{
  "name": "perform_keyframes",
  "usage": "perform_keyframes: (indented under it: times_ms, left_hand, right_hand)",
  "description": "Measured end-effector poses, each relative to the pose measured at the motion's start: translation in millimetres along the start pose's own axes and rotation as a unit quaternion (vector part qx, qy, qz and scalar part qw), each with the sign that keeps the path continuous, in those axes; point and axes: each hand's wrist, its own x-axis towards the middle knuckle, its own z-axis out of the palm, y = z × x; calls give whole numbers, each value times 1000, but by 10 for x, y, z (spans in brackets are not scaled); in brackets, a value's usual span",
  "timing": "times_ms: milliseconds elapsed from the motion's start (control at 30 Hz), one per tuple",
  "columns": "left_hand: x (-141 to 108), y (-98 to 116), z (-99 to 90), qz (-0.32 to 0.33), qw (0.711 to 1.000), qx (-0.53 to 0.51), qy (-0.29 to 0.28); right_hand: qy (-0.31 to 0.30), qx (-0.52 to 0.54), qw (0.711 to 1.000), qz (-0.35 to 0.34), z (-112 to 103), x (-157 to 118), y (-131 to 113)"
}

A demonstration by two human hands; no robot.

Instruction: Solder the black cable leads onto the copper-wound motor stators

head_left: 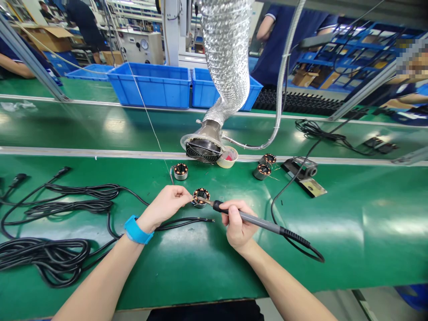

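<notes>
A motor stator (201,197) with copper windings stands on the green bench in front of me. My right hand (239,223) grips a soldering iron (257,220) by its dark handle, and the tip reaches the stator's top. At the stator's left edge, my left hand (167,205) has thumb and forefinger pinched together. Whatever is between them is too small to make out. A blue band (138,229) circles my left wrist. From above, a thin wire (147,111) runs down behind my left hand. Another stator (181,171) sits just beyond.
Black cables (50,254) lie coiled on the left. An exhaust duct (227,58) with a fan (203,151) hangs over the bench, beside a tape roll (228,158). Two stators (262,171) and an iron stand (304,174) are at right. Blue bins (150,87) stand behind; people work beyond.
</notes>
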Motion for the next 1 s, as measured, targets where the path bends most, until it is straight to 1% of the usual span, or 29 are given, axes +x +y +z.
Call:
perform_keyframes:
  times_ms: [267, 567, 800, 1000]
  left_hand:
    - [16, -10, -4, 0, 1000, 4, -3]
    - [-5, -12, -10, 0, 1000, 7, -1]
    - [16, 6, 3, -5, 1000, 1, 1]
    - [10, 1, 3, -2, 1000, -3, -1]
  right_hand:
    - [-3, -19, 1000, 6, -10, -2, 1]
    - [2, -1, 1000, -8, -1, 13, -18]
    - [-5, 10, 1000, -4, 2, 3, 8]
    - [-42, -7, 999, -11, -2, -5, 23]
